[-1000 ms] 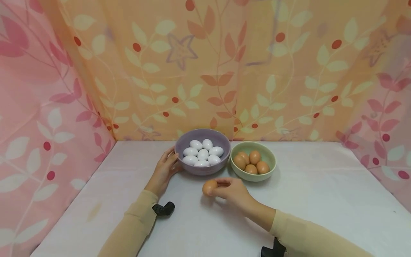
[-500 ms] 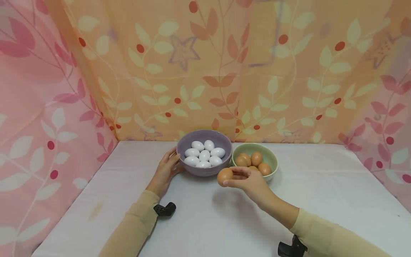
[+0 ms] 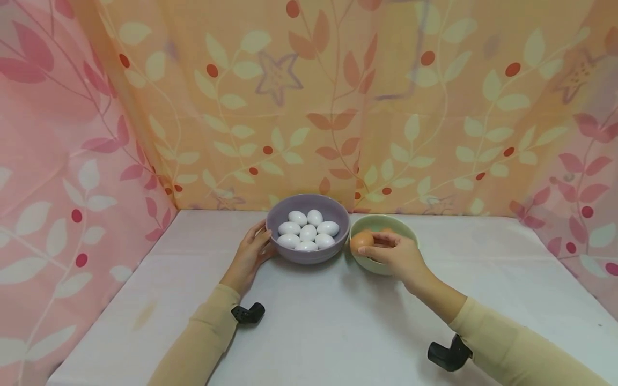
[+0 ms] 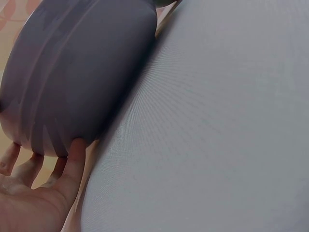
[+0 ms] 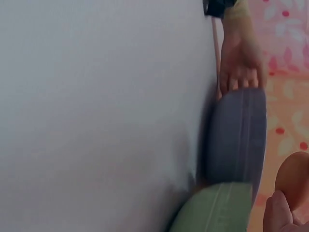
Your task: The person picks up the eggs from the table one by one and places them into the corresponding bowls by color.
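My right hand [image 3: 398,257] pinches a brown egg [image 3: 361,242] between thumb and fingers, over the near left part of the green bowl [image 3: 410,231]. In the right wrist view the same egg [image 5: 292,181] shows at the lower right edge, above the thumb. Other brown eggs in that bowl are mostly hidden behind the hand. My left hand [image 3: 247,253] rests against the left side of the purple bowl [image 3: 309,258]. In the left wrist view, its extended, spread fingers [image 4: 73,164] touch the bowl's outer wall. Several white eggs [image 3: 308,232] lie inside the purple bowl.
Both bowls stand side by side, very close together, on a white-covered table [image 3: 318,327]. A flowered orange curtain [image 3: 232,107] hangs behind them, with a pink cloth [image 3: 53,177] at the left. Black wrist devices [image 3: 248,313] sit on both sleeves.
The right hand has lifted the brown egg from low above the table in front of the bowls and carried it right, over the green bowl. The left hand has stayed at the purple bowl.
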Demonstrator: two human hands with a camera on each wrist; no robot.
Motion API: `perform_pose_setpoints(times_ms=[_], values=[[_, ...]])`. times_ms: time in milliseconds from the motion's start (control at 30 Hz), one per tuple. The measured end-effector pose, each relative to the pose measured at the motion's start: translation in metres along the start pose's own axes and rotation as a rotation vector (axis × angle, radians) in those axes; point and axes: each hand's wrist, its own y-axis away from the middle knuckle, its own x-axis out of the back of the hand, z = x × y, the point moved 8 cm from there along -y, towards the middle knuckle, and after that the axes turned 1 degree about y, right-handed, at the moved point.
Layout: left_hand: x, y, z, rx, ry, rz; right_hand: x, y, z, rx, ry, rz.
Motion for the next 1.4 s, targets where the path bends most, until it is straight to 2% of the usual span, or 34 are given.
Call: perform_pose_setpoints(times_ms=[167,333,600,967,1400], values=[[-0.001,0.0,0.001,0.003,-0.006,0.008,0.015,-0.015,0.011,-0.064,-0.004,0.024],[-0.001,0.0,0.002,-0.001,-0.005,0.011,0.025,-0.032,0.018,-0.082,-0.023,0.03],[0.0,-0.001,0.0,-0.006,-0.002,0.007,0.034,-0.051,0.032,-0.111,0.015,0.057],[0.001,-0.003,-0.002,0.006,0.006,0.023,0.034,-0.066,0.035,-0.081,0.108,0.071],[0.002,-0.003,-0.002,0.005,-0.008,0.015,0.031,-0.075,0.029,-0.051,0.195,-0.004]])
